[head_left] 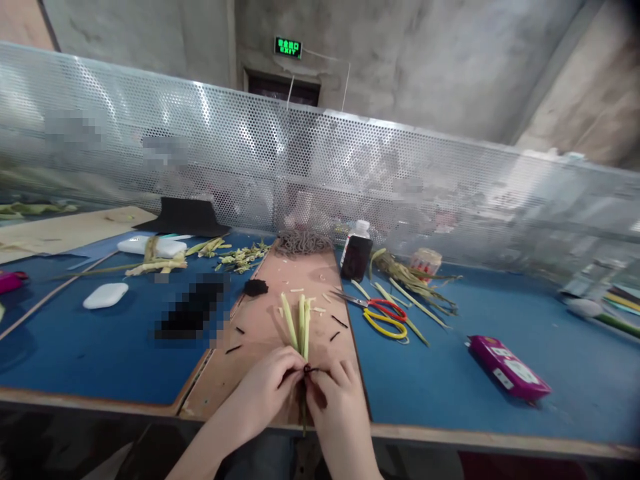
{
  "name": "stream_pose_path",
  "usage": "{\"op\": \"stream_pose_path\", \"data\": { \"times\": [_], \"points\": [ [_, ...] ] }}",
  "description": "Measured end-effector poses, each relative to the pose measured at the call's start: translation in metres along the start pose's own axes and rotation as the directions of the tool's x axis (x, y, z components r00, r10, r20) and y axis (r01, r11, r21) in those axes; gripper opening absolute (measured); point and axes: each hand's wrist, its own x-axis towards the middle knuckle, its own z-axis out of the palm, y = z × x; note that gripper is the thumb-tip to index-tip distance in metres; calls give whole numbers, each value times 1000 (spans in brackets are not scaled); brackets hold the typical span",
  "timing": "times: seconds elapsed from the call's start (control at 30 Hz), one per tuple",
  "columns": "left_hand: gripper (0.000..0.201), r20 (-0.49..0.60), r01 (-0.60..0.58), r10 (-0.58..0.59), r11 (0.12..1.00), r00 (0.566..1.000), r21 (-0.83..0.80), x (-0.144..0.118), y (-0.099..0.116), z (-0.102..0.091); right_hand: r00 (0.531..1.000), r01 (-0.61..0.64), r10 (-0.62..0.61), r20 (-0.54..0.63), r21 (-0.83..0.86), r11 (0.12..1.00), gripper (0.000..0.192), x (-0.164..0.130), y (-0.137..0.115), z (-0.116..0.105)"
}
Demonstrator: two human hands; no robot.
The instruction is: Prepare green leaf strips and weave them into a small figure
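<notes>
Pale green plant stalks (pixel 303 327) lie on the bare wooden strip in front of me, fanned out at the far end. A thin dark cord (pixel 308 369) crosses them in a small knot or loop at the near end. My left hand (pixel 270 381) is closed in a pinch at the left side of this knot. From the right, my right hand (pixel 340 393) pinches the cord, with a short dark length showing over its fingers. A thin stem end pokes out below, between both hands. Fingertips partly hide the knot.
Red-and-yellow-handled scissors (pixel 385 319) lie to the right, near cut stalks and a dark bottle (pixel 357 253). Further right is a purple packet (pixel 507 370). Grey cord (pixel 305 244) is heaped at the back; a white case (pixel 105 295) lies left. A perforated metal screen (pixel 425 173) stands behind.
</notes>
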Motion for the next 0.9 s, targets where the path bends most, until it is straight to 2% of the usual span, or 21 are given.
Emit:
{"op": "stream_pose_path", "data": {
  "times": [0.17,0.3,0.43,0.7,0.9],
  "points": [
    [18,-10,21,-21,1000,1000,20,2,1,0,989,82,-104,-102,-204,975,16,-4,-2,9],
    [17,-20,9,-9,999,1000,37,2,0,2,989,59,-92,-120,-251,966,14,-5,-5,13],
    [14,-20,21,-20,999,1000,49,3,-2,2,991,25,-53,-125,-215,976,16,-4,-5,12],
    [16,-8,22,-22,1000,1000,1,3,2,0,984,90,-106,-143,-113,990,20,-3,1,12],
    [16,-2,33,-33,999,999,15,1,3,-1,992,-81,88,-86,72,994,15,-5,-1,10]
  ]
}}
